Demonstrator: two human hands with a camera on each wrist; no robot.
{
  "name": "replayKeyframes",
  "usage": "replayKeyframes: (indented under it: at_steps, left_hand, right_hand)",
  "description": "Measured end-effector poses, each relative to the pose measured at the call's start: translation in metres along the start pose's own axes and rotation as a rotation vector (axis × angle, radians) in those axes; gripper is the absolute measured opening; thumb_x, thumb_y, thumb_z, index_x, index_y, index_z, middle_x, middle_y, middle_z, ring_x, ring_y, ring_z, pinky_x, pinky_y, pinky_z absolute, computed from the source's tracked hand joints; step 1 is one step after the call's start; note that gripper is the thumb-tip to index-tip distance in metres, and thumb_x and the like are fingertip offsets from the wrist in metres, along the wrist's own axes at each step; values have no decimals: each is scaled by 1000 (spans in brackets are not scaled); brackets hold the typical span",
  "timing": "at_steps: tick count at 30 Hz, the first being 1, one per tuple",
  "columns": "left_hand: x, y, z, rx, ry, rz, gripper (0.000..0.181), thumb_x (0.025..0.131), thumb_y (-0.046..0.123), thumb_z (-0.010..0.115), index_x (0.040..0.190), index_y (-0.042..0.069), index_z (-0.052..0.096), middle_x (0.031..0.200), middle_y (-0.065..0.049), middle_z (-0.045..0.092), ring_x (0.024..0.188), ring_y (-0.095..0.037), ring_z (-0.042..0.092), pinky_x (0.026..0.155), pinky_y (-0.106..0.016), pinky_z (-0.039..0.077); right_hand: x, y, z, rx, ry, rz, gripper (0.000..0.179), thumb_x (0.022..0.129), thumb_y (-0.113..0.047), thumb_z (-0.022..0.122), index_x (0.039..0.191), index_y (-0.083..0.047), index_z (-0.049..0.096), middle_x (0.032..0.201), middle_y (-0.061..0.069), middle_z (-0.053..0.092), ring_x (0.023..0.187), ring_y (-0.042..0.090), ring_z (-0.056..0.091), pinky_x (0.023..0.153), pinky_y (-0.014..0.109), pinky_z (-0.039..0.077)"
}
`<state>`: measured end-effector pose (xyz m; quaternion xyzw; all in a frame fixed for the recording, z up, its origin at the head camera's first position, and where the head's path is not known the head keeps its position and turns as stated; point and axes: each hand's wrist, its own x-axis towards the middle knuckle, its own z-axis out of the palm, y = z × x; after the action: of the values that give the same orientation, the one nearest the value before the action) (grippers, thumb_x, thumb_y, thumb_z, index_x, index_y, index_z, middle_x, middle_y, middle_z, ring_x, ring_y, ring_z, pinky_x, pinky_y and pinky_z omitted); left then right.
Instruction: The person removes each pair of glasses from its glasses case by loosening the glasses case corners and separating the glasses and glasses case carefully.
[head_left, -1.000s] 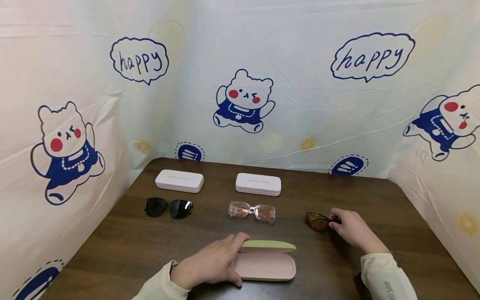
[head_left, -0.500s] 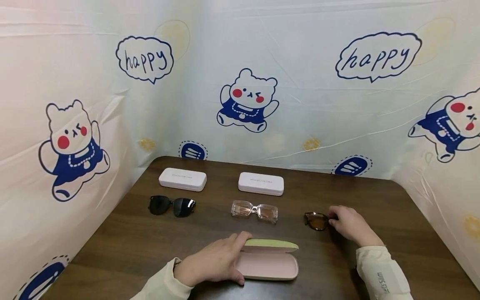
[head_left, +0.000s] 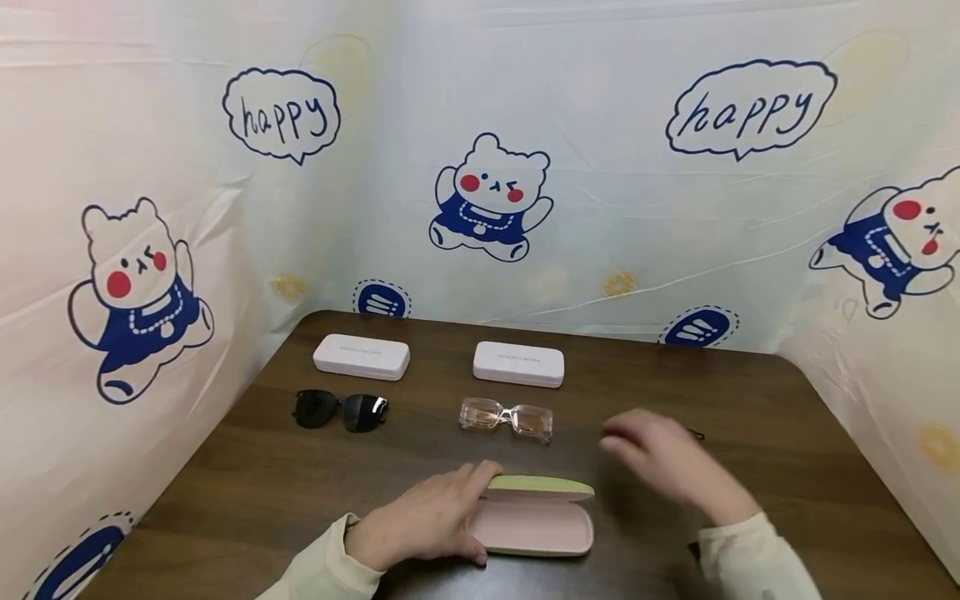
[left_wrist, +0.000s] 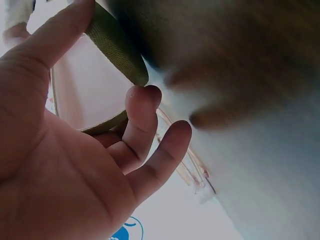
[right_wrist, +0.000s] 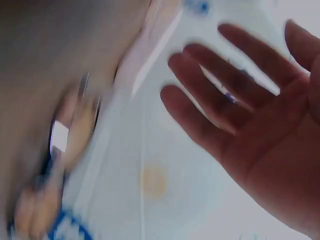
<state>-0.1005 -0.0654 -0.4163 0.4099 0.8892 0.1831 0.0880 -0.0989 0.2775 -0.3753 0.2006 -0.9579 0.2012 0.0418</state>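
Observation:
My left hand grips the left end of a glasses case, thumb at the front edge and fingers at the back. The case lies with its green lid raised, and its pink inside shows bare. In the left wrist view the case's woven lid sits against the fingers. My right hand, blurred, is over the table right of the case. In the right wrist view its fingers are spread and hold nothing. The brown-lensed sunglasses lie beyond it; the head view shows only a small tip, the rest hidden behind the hand.
Black sunglasses lie on the left of the brown wooden table, and clear-framed glasses lie in the middle. Behind each pair stands a closed white case, the second white case nearer the centre. A printed cloth surrounds the table.
My right hand has let go of the brown sunglasses and moved left and nearer, covering most of them in the head view. The left hand and the green case have stayed put.

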Motion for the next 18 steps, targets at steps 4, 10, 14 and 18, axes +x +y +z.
replayKeyframes:
  at_steps: [4, 10, 14, 18]
  left_hand:
    - [1, -1, 1, -8, -2, 19, 93, 73, 45, 89, 146, 23, 36, 111, 0, 59, 89, -13, 60, 70, -35, 52]
    - [4, -2, -4, -93, -91, 18, 95, 79, 46, 85, 154, 29, 29, 123, -4, 57, 97, -12, 61, 78, -35, 52]
    - [4, -3, -5, -91, -104, -1, 103, 79, 33, 88, 158, 30, 22, 124, -4, 58, 98, -11, 60, 81, -35, 52]
    - [2, 2, -2, 27, -57, 3, 106, 74, 31, 89, 158, 27, 25, 116, -4, 63, 95, -16, 62, 80, -38, 53]
  right_hand:
    - [1, -41, 21, 214, -242, -144, 45, 107, -40, 47, 128, -7, 69, 121, 3, 69, 110, 22, 65, 91, 45, 52]
    - [-3, -41, 38, 392, -400, -124, 51, 109, -42, 41, 148, -12, 53, 144, 4, 55, 127, 20, 54, 100, 44, 47]
    - [-4, -39, 42, 435, -414, -157, 50, 107, -41, 46, 150, -16, 51, 146, 0, 54, 129, 20, 53, 100, 41, 47]
    - [-5, -43, 43, 417, -412, -208, 51, 104, -42, 53, 150, -21, 51, 144, -3, 55, 128, 31, 52, 99, 46, 46]
